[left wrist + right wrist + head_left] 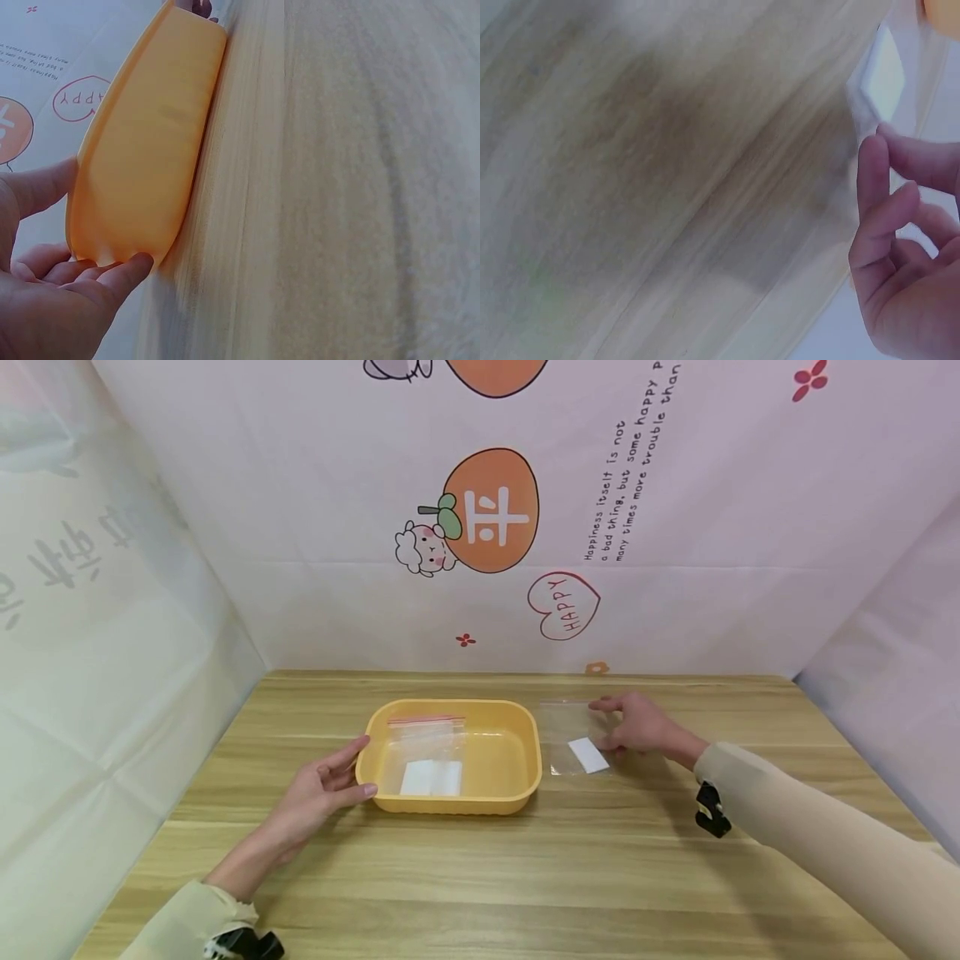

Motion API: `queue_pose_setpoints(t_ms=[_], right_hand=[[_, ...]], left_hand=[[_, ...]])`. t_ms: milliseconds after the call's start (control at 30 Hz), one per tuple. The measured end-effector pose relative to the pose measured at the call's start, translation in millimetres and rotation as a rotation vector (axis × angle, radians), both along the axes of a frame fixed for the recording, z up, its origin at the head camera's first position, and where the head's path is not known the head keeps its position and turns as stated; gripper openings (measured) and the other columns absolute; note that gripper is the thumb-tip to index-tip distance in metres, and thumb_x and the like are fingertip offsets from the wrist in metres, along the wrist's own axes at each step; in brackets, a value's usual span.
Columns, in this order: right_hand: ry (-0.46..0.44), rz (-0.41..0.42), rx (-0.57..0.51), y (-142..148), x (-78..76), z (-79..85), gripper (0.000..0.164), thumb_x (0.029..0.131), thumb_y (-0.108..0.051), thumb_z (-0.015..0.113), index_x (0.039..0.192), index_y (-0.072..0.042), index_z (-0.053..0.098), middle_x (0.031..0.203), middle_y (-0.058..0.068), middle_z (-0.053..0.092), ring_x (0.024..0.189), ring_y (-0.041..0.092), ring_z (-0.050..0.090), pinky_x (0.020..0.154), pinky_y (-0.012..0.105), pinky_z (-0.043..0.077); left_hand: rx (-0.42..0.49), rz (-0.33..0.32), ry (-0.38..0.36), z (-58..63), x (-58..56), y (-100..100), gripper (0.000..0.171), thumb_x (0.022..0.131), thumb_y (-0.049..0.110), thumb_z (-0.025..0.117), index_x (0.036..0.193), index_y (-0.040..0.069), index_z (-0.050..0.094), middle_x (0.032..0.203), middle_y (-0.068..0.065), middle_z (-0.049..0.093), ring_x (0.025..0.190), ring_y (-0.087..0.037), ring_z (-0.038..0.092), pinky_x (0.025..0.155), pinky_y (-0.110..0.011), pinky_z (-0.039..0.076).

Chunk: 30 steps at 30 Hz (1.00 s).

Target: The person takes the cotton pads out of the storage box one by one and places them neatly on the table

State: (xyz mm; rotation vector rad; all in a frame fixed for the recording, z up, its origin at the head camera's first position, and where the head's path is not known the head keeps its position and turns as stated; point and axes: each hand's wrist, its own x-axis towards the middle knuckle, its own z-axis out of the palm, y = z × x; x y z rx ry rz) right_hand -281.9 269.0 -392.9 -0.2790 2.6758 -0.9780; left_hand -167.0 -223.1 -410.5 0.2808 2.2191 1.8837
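My left hand [318, 789] holds the left end of a yellow plastic tray [525, 752], its thumb and fingers against the wall and rim, as the left wrist view shows close up. Inside the tray, on the left side, lie clear zip bags [423, 743] with red seal lines and white pieces [431, 778] at their lower end. To the right of the tray is another clear zip bag [558, 727] holding a small white rectangular piece [588, 755]. At this bag's right edge, my right hand [637, 724] pinches it between thumb and index finger.
The wood-grain table [480, 877] spreads out in front of the tray. A printed white cloth [337, 527] hangs behind the table, with more cloth at both sides. Each sleeve carries a black wrist device [711, 810].
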Motion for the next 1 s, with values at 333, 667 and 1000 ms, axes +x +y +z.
queue_pose_setpoints(t_ms=[333,667,1000], right_hand=[[0.062,0.019,0.033,-6,8.5,0.5,0.053,0.086,0.002,0.078,0.137,0.008,0.065,0.125,0.038,0.062,0.052,0.019,0.065,0.041,0.03,0.046],[0.119,0.027,0.052,-13,23.2,24.6,0.039,0.093,-0.002,0.068,0.13,0.009,0.068,0.131,0.031,0.066,0.055,0.027,0.068,0.044,0.034,0.052],[0.118,0.091,0.056,-55,31.9,76.4,0.009,0.097,-0.012,0.075,0.101,-0.004,0.075,0.091,0.007,0.075,0.06,0.021,0.069,0.049,0.033,0.054]], left_hand=[[0.005,0.006,-0.009,-2.8,-0.5,0,0.086,0.098,0.012,0.077,0.166,0.003,0.026,0.169,-0.02,0.024,0.15,-0.036,0.035,0.103,-0.02,0.045],[0.012,-0.002,0.013,-6.2,-3.0,3,0.086,0.098,0.013,0.077,0.166,0.003,0.026,0.171,-0.017,0.022,0.153,-0.034,0.029,0.105,-0.019,0.042],[-0.026,0.002,0.025,-2.2,-5.4,-2,0.083,0.099,0.018,0.076,0.166,0.003,0.029,0.172,-0.017,0.021,0.153,-0.035,0.029,0.106,-0.019,0.04]])
